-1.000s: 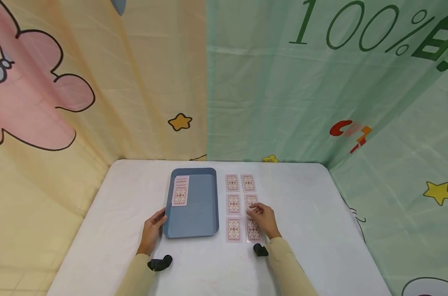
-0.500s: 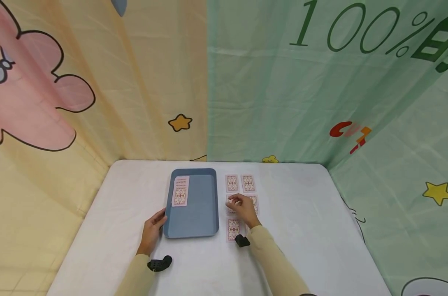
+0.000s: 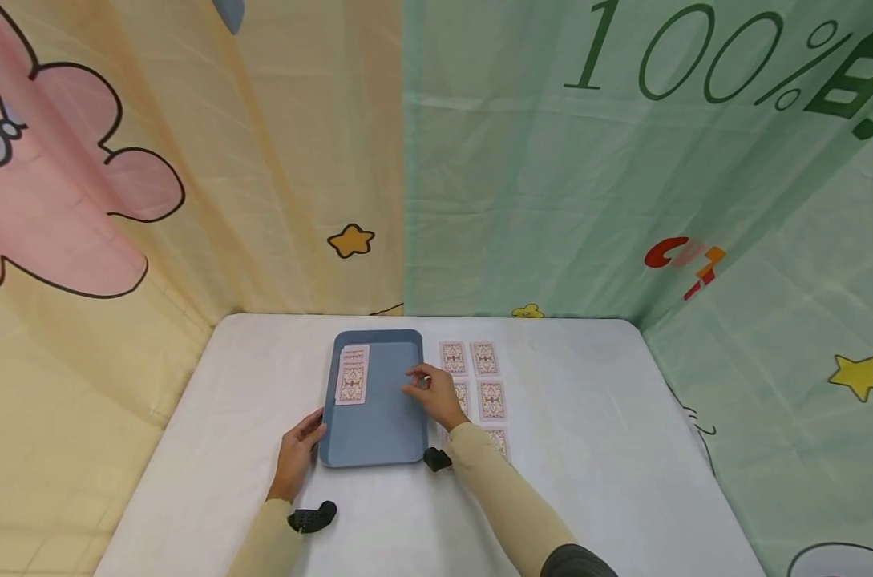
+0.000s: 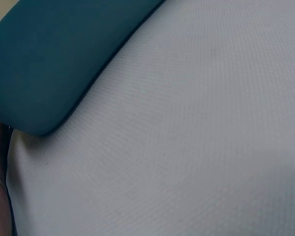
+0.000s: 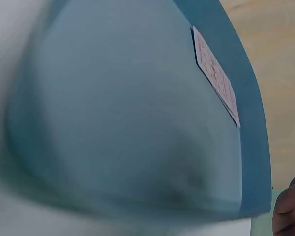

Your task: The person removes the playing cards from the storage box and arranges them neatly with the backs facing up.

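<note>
A blue-grey tray (image 3: pixel 385 437) lies on the white table, with overlapping red-patterned playing cards (image 3: pixel 351 383) face down at its upper left. My left hand (image 3: pixel 293 457) holds the tray's left edge near the front corner, the thumb at the rim; the tray hides some of its fingers in the left wrist view. Over the tray's right side hovers my right hand (image 3: pixel 436 397), fingers loosely bent, with no card visible between them. Right of the tray, playing cards lie face down in two columns, including a top-right card (image 3: pixel 486 358) and a middle-right card (image 3: pixel 491 401). My right arm covers the lower-left one.
A white-covered table (image 3: pixel 588 433) extends beyond the cards on the right and in front of the tray. Printed curtains (image 3: pixel 523 184) stand behind and on both sides. A black wrist camera (image 3: pixel 313 517) sits at my left wrist, close above the table.
My right hand has moved left from the right card column, across the left column, to above the tray's right side. The left hand stays at the tray's edge.
</note>
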`<state>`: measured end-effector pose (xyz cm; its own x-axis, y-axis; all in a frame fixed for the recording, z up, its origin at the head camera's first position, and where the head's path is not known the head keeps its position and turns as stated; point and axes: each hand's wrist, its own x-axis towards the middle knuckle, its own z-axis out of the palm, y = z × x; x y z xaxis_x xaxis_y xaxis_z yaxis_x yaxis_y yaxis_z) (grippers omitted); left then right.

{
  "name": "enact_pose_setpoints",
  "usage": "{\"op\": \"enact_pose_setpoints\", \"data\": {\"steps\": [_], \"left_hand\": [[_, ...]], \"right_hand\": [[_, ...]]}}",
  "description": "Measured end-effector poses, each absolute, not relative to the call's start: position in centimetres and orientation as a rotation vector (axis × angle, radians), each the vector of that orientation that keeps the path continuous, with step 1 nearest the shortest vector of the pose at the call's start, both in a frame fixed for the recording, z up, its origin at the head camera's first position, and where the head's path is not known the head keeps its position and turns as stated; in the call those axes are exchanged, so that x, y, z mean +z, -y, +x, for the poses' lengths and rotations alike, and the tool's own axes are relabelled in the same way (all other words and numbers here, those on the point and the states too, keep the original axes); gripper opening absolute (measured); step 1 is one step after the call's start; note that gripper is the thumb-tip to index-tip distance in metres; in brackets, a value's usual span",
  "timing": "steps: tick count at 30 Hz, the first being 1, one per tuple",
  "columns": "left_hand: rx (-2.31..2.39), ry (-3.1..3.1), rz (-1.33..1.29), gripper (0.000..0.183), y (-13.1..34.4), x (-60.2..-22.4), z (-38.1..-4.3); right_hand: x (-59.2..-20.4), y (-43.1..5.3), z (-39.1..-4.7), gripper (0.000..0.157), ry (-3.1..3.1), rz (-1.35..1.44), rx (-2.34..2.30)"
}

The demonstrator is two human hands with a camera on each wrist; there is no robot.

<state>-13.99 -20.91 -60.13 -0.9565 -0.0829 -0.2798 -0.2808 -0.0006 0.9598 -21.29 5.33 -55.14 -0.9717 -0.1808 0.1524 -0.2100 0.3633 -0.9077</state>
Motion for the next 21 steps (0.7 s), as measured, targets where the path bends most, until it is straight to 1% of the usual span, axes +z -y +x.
{"op": "enact_pose_setpoints", "data": {"steps": [15, 21], "left_hand": [[2.116, -2.106, -0.385, 0.046, 21.0, -60.5, -14.1], [2.124, -2.13, -0.371, 0.046, 20.9, -60.4, -14.0]], "right_hand": [[-54.8, -1.1, -22.8, 0.037, 2.714, 0.444, 1.679], [-54.5, 0.2, -23.7, 0.041, 2.721, 0.418, 1.711]]}}
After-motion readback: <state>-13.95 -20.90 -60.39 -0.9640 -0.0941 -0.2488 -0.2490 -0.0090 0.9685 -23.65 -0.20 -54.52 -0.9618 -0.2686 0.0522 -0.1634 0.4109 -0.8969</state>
